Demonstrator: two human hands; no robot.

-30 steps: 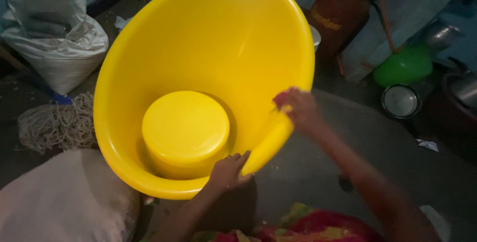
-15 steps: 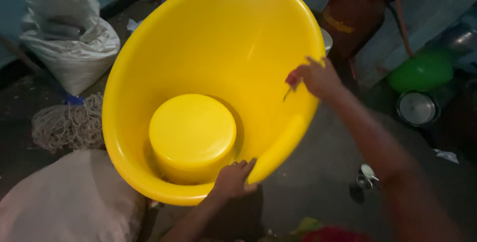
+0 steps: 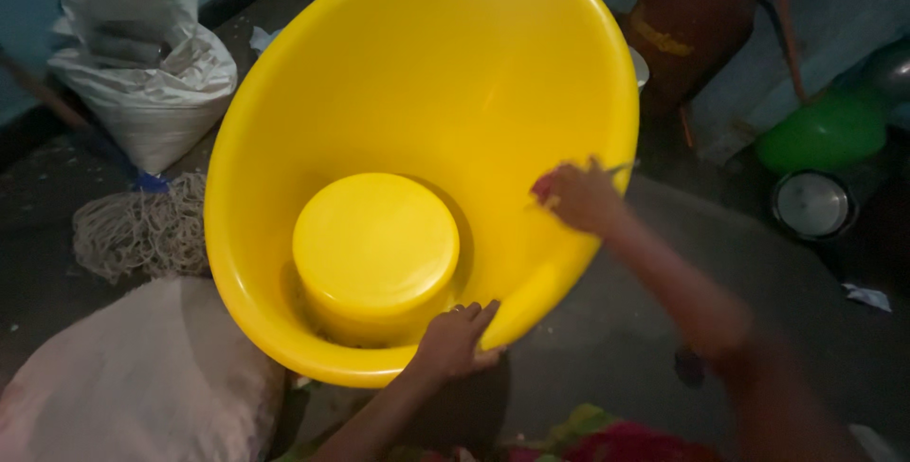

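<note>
Your left hand (image 3: 453, 339) grips the near rim of the large round yellow plastic tub (image 3: 445, 73), which is tipped up towards you on the dark floor (image 3: 607, 348). Your right hand (image 3: 578, 197), blurred, is closed on something small and reddish against the tub's inner wall; I cannot tell what.
</note>
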